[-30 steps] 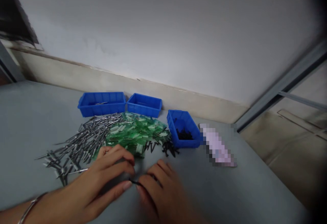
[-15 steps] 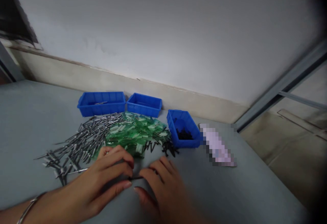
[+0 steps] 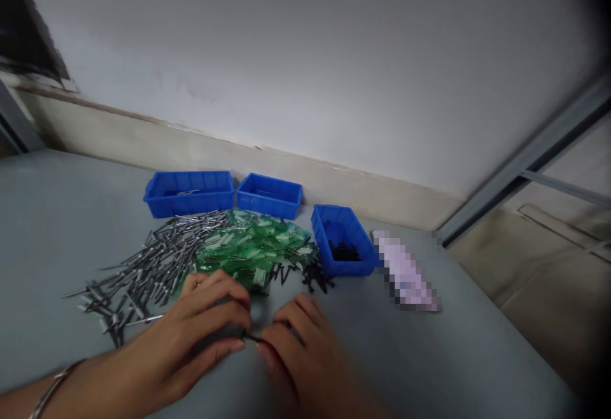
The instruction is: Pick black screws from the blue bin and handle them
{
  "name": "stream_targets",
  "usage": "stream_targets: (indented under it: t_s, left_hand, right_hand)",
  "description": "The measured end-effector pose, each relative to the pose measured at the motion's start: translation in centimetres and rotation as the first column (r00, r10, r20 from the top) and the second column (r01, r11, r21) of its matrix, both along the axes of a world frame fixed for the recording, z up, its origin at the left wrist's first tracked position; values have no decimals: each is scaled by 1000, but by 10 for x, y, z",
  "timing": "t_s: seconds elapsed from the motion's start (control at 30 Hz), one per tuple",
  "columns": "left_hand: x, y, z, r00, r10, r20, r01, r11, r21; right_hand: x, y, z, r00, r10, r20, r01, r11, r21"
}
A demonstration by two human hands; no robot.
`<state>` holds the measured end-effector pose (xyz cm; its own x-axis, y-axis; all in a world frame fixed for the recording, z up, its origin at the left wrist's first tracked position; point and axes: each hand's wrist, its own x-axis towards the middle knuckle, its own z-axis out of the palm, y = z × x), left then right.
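My left hand is closed, thumb and fingertips pinching one end of a thin black screw low over the table. At its other end, my right hand has thumb and forefinger closed on it. The fingers cover most of the screw. Just beyond the hands lie a pile of green plastic packets with small pale parts inside and a few loose black screws. Grey metal pins with sleeves are heaped left of the packets, partly behind my left hand.
A long blue bin holding a few metal pins and a second blue bin stand by the wall. The right blue bin contains black screws. A blurred-out pinkish object lies beside it. A metal frame rises at the right.
My right thumb has come up from below, apart from the forefinger, to close on the screw. The screw's right end now points slightly lower. My left hand has hardly moved.
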<state>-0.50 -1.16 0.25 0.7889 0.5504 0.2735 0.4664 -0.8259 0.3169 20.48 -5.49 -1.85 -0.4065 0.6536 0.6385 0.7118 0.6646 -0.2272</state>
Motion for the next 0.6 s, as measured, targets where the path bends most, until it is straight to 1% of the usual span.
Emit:
stream_targets:
  t_s: [0.07, 0.17, 0.3, 0.43, 0.6]
  left_hand:
    - [0, -1, 1, 1000, 15, 2, -15, 1000, 2]
    - [0, -2, 5, 1000, 8, -3, -8, 1000, -1]
    - [1, -2, 8, 1000, -6, -11, 6, 1000, 5]
    - [2, -2, 8, 1000, -14, -17, 14, 1000, 4]
    - [2, -1, 6, 1000, -12, 9, 12, 1000, -12]
  right_hand:
    - [0, -1, 1, 1000, -7, -6, 7, 1000, -12]
    - [-1, -2, 1, 1000, -6, -6, 5, 1000, -20]
    - [-2, -2, 0, 1000, -7, 4, 7, 1000, 4]
    - [-2, -1, -1, 1000, -16, -20, 16, 1000, 12]
    - [-2, 0, -2, 999, -40, -12, 40, 999, 8]
